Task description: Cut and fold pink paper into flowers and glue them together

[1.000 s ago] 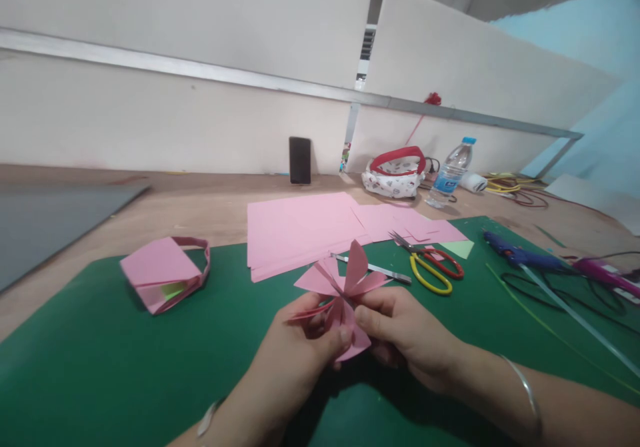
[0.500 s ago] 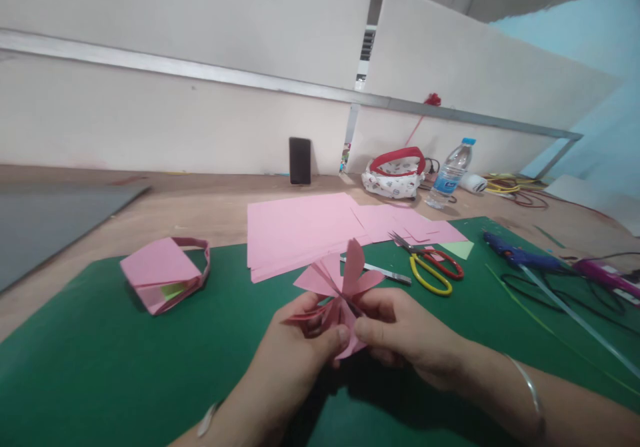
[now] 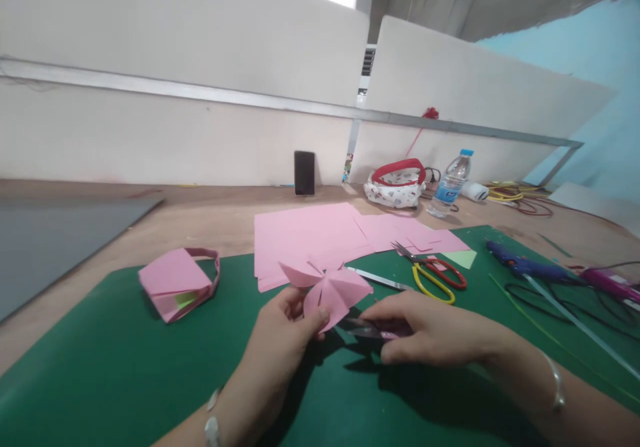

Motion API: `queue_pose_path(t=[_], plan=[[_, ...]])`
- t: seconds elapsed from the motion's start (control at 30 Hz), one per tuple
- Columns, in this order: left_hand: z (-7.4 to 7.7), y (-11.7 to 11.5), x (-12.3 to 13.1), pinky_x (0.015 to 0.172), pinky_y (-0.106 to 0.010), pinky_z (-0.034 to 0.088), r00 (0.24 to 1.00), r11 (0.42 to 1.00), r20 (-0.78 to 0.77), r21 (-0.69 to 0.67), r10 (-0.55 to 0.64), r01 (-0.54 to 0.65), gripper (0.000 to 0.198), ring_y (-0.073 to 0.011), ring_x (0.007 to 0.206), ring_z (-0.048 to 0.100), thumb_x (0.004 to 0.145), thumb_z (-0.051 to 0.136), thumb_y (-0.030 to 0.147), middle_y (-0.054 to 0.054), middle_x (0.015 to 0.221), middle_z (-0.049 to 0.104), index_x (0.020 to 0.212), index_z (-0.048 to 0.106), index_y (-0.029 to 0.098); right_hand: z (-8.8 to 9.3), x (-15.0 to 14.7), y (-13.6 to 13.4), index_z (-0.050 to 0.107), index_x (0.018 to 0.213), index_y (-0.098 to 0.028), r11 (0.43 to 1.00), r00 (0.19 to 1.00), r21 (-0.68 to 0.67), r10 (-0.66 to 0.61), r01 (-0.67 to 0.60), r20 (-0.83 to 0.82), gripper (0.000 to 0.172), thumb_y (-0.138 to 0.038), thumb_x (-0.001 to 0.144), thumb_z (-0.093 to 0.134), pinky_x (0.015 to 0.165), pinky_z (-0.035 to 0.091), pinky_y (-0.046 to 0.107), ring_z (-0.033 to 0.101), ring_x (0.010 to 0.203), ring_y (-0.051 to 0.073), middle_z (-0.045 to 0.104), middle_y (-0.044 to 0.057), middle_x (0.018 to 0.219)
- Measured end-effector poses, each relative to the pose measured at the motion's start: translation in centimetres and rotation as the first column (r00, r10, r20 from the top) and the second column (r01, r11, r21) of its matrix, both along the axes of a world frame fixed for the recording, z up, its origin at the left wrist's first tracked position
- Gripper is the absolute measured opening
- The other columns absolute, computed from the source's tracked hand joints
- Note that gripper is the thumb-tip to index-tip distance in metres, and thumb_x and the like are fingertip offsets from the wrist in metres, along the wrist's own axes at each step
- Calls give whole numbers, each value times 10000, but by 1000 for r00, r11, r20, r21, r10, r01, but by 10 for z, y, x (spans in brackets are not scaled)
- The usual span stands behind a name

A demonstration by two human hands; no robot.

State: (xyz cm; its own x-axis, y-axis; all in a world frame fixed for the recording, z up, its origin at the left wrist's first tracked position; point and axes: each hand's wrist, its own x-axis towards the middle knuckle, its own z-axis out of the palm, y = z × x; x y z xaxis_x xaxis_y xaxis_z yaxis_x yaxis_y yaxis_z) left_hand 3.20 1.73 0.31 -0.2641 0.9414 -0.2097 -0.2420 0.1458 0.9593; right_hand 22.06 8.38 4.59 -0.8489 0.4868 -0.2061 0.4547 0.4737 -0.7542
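A pink paper flower (image 3: 330, 293) with pointed, folded petals is pinched between the thumb and fingers of my left hand (image 3: 280, 333), just above the green mat. To its right, my right hand (image 3: 435, 330) is closed around a slim tool with a dark, shiny blade (image 3: 361, 327). Something pink shows between those fingers, and the tool's exact kind is blurred. Its tip reaches the lower right side of the flower; whether it touches the paper I cannot tell. A flat metal strip (image 3: 377, 278) lies behind the flower.
Pink paper sheets (image 3: 305, 233) lie behind my hands. Scissors (image 3: 433, 279) with yellow and red handles rest right of them. A folded pink paper piece (image 3: 175, 280) sits left on the green mat (image 3: 175, 380). Glue guns (image 3: 530, 263) with cords lie at right; a bottle (image 3: 447, 190) stands behind.
The flower has tilted, its petals now spread toward me. My right hand has left the flower, moved right and now shows a bladed tool. The view has tipped slightly upward.
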Motion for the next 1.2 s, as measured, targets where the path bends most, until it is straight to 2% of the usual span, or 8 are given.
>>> queue_pose_path(t=[0.13, 0.3, 0.43, 0.53, 0.63, 0.73, 1.0, 1.2], plan=[[5, -4, 0, 582, -255, 448, 999, 999, 0, -13, -39, 39, 357, -161, 675, 600, 636, 731, 235, -92, 889, 715, 971, 678, 122, 3, 11, 9, 656, 947, -171, 960, 997, 272, -80, 72, 18, 212, -169, 741, 606, 571, 315, 227, 474, 661, 138, 595, 17, 768], [-5, -1, -6, 582, -249, 451, 996, 997, 38, -29, -75, 76, 329, -146, 651, 592, 625, 763, 275, -65, 835, 710, 911, 696, 128, -1, 13, 23, 646, 879, -160, 824, 934, 445, -345, 350, -96, 150, -176, 741, 589, 565, 288, 259, 453, 611, 143, 574, 9, 684], [-10, 2, -7, 689, -321, 495, 988, 994, 116, -43, -99, 104, 348, -201, 743, 631, 599, 786, 283, -76, 843, 710, 901, 692, 138, -6, 4, 22, 633, 916, -148, 823, 893, 347, -418, 449, -164, 172, -216, 778, 558, 574, 338, 251, 510, 657, 143, 612, 24, 762], [-5, -2, -2, 736, -366, 501, 986, 992, 129, -54, -106, 114, 331, -210, 749, 631, 600, 789, 278, -72, 835, 705, 885, 692, 143, -11, -4, 15, 628, 938, -130, 848, 838, 60, -506, 527, -204, 217, -283, 793, 578, 566, 381, 236, 549, 686, 139, 637, 49, 822], [1, -5, 3, 678, -322, 498, 984, 986, 111, -72, -142, 151, 357, -199, 715, 628, 577, 805, 289, -71, 804, 711, 891, 709, 148, -17, -9, 9, 625, 910, -125, 811, 761, -246, -584, 531, -283, 239, -269, 726, 672, 609, 412, 240, 552, 729, 139, 629, 49, 836], [3, -6, 5, 633, -293, 488, 973, 975, 113, -68, -202, 210, 406, -199, 700, 634, 553, 818, 306, -83, 802, 721, 917, 725, 154, -22, -10, 6, 616, 901, -134, 801, 734, -382, -586, 461, -344, 247, -197, 678, 700, 658, 439, 253, 549, 737, 130, 612, 25, 819], [8, -8, 5, 774, -396, 500, 873, 921, 320, -7, -367, 390, 436, -260, 773, 675, 620, 775, 275, -122, 895, 734, 1035, 701, 161, -14, -10, -1, 631, 886, -140, 801, 730, -395, -584, 449, -355, 267, -83, 627, 665, 664, 433, 238, 531, 749, 120, 580, -4, 780], [19, -11, 10, 699, -285, 479, 943, 955, 216, -100, -255, 281, 204, -189, 701, 645, 657, 755, 330, -52, 701, 717, 777, 739, 166, -8, -12, -9, 629, 840, -151, 826, 742, -285, -562, 485, -366, 233, -67, 622, 641, 639, 420, 235, 516, 701, 114, 577, -14, 756]])
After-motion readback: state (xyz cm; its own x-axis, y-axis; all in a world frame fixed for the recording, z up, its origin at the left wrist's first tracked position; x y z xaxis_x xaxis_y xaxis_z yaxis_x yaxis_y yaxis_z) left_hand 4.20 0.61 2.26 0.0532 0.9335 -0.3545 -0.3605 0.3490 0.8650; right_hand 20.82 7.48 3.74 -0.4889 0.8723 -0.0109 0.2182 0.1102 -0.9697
